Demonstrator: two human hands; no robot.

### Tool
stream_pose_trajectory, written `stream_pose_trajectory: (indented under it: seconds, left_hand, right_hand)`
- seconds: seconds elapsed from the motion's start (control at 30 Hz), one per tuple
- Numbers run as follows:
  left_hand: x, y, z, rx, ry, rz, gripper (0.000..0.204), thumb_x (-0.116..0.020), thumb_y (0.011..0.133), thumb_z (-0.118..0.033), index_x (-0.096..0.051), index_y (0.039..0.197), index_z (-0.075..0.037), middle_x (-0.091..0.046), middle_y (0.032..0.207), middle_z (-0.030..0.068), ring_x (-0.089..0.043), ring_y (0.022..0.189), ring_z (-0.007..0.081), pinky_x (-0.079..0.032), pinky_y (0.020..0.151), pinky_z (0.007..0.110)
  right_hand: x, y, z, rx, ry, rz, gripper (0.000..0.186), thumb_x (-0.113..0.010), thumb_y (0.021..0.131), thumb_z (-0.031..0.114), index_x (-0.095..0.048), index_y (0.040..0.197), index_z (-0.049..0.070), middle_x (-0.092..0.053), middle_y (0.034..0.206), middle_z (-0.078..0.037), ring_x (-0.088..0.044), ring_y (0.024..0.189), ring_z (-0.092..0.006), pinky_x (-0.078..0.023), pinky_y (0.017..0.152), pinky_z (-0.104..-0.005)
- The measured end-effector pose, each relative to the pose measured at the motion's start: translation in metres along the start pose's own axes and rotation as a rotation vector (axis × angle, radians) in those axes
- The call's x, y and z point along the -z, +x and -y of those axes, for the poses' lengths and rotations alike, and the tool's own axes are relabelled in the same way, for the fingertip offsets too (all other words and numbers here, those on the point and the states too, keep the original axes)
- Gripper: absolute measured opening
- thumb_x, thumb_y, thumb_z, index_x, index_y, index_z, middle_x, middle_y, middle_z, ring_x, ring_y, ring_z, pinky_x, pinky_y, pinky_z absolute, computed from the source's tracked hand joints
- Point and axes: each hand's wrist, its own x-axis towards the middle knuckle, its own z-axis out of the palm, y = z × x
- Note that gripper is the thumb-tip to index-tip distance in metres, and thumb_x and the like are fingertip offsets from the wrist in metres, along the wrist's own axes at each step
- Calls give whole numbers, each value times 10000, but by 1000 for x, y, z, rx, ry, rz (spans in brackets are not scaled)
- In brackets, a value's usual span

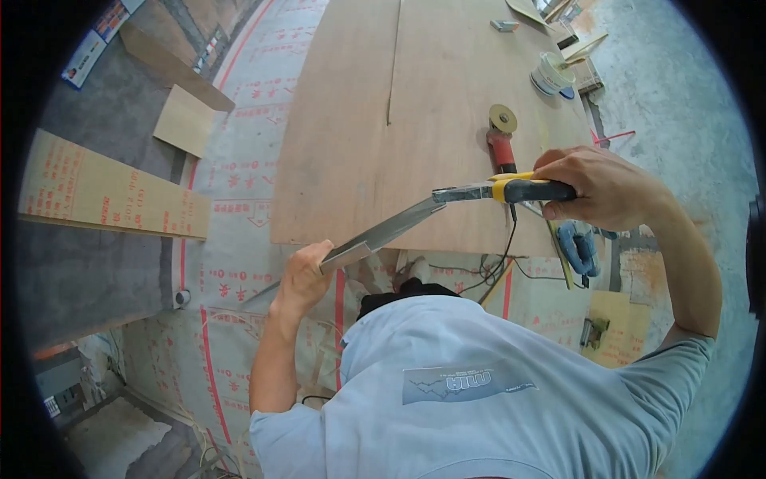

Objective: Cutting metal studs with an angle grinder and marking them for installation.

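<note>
My right hand [594, 184] is closed on a yellow-and-black handled tool [523, 190]; its grey metal head [463, 193] reaches leftward and meets a long grey metal strip [399, 225], held up over the near edge of the plywood board [375, 160]. My left hand [303, 275] grips the lower left end of the strip, with a thin grey length showing below the fingers. Just beyond the tool lie a red angle grinder [500, 148] with a gold disc and a black cord. A blue power tool [576, 249] sits below my right hand.
A white bucket [550, 76] and small box [503, 25] sit on the board's far right. Wooden planks [104, 191] and panels [179, 120] stand at left. Printed protective sheeting [231, 184] covers floor there. Cords [479, 283] run below the board; concrete floor [670, 104] lies at right.
</note>
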Motion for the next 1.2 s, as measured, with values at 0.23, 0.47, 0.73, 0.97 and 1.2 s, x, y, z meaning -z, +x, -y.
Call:
stream_pose_trajectory:
  seconds: [0.23, 0.47, 0.73, 0.97, 1.2]
  left_hand:
    - [2, -16, 11, -11, 162, 72, 121, -602, 818, 31, -522, 886, -31, -595, 793, 202, -614, 821, 442, -509, 717, 523]
    - [15, -16, 13, -23, 198, 95, 178, -613, 772, 69, -515, 885, -27, -590, 792, 191, -616, 822, 422, -514, 718, 512]
    - [19, -18, 26, -81, 144, -20, 195, -695, 759, -24, -565, 900, -59, -638, 815, 161, -641, 822, 394, -498, 676, 478]
    - [6, -26, 28, -28, 202, -57, 179, -732, 769, -110, -562, 803, -66, -628, 731, 139, -637, 710, 388, -494, 633, 459]
    - [-4, -29, 34, -77, 208, -47, 210, -728, 786, -140, -536, 743, -67, -601, 685, 143, -617, 656, 384, -484, 591, 463]
  right_hand:
    - [-22, 6, 17, 82, -164, -55, 259, -758, 877, 180, -722, 1094, 44, -644, 920, -140, -623, 969, -324, -465, 886, -446]
    - [-31, 13, 27, 66, -112, 41, 268, -752, 895, 201, -716, 1098, 31, -653, 919, -160, -624, 944, -337, -478, 859, -455]
    - [-43, 21, 16, 90, 16, 109, 220, -739, 915, 200, -669, 967, -2, -637, 777, -169, -638, 834, -359, -489, 781, -480]
    - [-42, 17, 20, 66, 71, 139, 214, -721, 928, 198, -665, 947, -7, -616, 746, -165, -622, 804, -363, -476, 765, -476]
    - [-52, 17, 10, 97, 78, 91, 199, -714, 934, 191, -659, 914, 1, -594, 697, -162, -613, 744, -347, -465, 748, -468]
